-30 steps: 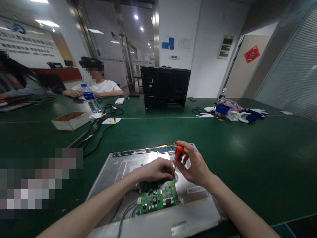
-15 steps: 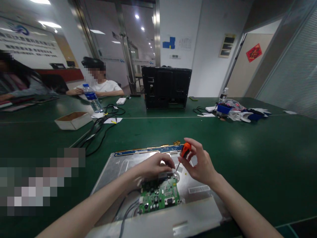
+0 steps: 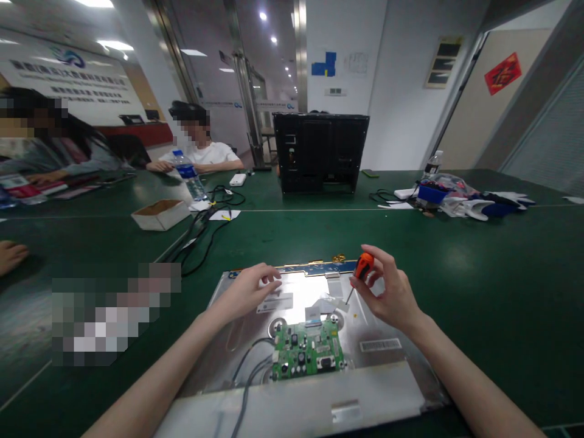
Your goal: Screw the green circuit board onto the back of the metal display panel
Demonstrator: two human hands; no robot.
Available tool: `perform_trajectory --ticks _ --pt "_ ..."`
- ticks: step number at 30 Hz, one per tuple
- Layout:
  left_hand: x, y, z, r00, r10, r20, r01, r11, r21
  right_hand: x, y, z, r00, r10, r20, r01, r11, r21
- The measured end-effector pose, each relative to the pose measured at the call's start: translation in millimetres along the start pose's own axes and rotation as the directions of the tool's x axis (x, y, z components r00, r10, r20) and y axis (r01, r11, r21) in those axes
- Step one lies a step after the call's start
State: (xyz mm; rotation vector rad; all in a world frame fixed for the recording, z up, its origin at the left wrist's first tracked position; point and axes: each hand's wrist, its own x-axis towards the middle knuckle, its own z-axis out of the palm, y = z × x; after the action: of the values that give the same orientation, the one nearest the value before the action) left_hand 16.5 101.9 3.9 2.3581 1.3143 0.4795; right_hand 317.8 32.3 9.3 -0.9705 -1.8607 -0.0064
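My right hand [image 3: 387, 292] grips a small screwdriver [image 3: 364, 266] with an orange and black handle. Its thin shaft slants down to the left, the tip near the upper right corner of a green circuit board [image 3: 308, 348]; whether it touches anything I cannot tell. The board lies on the metal back of a display panel [image 3: 378, 371], with grey cables [image 3: 255, 380] running from its left side. Over the panel's upper left part hovers my left hand [image 3: 253, 287], fingers apart, holding nothing. Along the panel's far edge runs a narrow blue circuit strip [image 3: 314, 267].
A black monitor casing [image 3: 322, 155] stands beyond the panel. To the left are an open box [image 3: 160, 215], black cables [image 3: 201, 225] and a water bottle [image 3: 189, 175]. A heap of gloves and bags [image 3: 469, 198] lies at right. Two people sit at the left; another hand [image 3: 11, 257] rests at the left edge.
My left hand has moved away from the board's top edge to the left and opened. The screwdriver has lifted slightly right of the board's corner. The camera view has shifted left.
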Motion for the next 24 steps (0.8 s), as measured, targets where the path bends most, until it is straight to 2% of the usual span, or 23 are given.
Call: perform_trajectory --ticks 6,12,19,24 --pt "-3.2 5.4 9.9 0.992 0.031 0.123 -0.041 0.996 0.083 0.2 2.6 1.2 0.999 0.032 0.0 -0.032 0.999 -0.009" --pt "-5.3 1.0 12.5 0.988 0.091 0.128 -0.1 0.993 0.061 0.7 -5.6 0.3 0.998 0.065 0.001 -0.065 0.995 0.081" --pt "-4.9 -6.2 15.8 0.985 0.129 0.117 -0.134 0.99 0.035 -0.8 -8.4 2.4 0.981 0.193 -0.005 -0.187 0.958 0.218" --pt "-4.4 -12.5 20.1 0.985 0.141 0.104 -0.147 0.988 0.054 -2.2 -8.7 5.8 0.97 0.243 0.023 -0.241 0.939 0.246"
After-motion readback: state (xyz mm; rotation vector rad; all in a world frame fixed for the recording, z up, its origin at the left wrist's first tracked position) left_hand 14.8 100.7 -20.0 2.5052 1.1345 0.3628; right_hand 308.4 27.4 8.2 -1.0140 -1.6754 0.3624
